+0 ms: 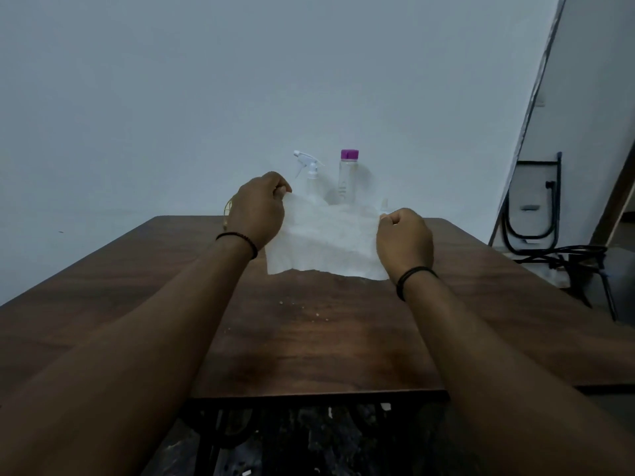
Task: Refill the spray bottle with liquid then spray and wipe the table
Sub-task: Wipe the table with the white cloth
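I hold the wipe (323, 240) stretched nine-to-three above the surface (137, 304), left hand (259, 209) and right hand (405, 240) each pinching a top corner.

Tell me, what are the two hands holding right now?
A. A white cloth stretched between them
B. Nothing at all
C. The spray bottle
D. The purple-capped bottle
A: the left hand and right hand each pinch a top corner of the white cloth, while the spray bottle and purple-capped bottle stand untouched behind it.
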